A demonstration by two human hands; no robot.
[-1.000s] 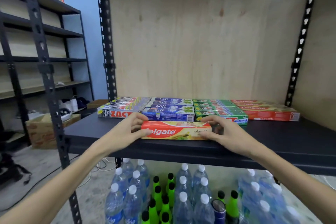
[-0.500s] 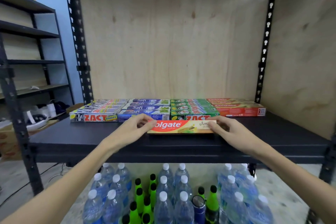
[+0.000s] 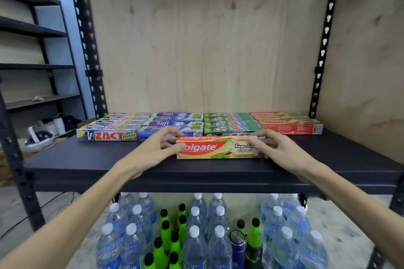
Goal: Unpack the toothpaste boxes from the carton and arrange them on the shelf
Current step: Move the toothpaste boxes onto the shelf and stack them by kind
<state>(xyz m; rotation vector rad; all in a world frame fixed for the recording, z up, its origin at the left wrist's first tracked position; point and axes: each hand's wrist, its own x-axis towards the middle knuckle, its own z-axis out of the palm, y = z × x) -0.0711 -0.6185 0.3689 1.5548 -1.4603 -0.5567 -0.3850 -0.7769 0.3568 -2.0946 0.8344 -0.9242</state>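
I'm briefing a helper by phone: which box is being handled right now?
On the black shelf, before the rows of toothpaste boxes, one red-and-cream Colgate box lies crosswise. The left hand and right hand grip its ends; it alone sits outside the rows.

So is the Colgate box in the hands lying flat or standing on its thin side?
Standing on its thin side. The Colgate box shows its big front face, both hands gripping its ends on the shelf.
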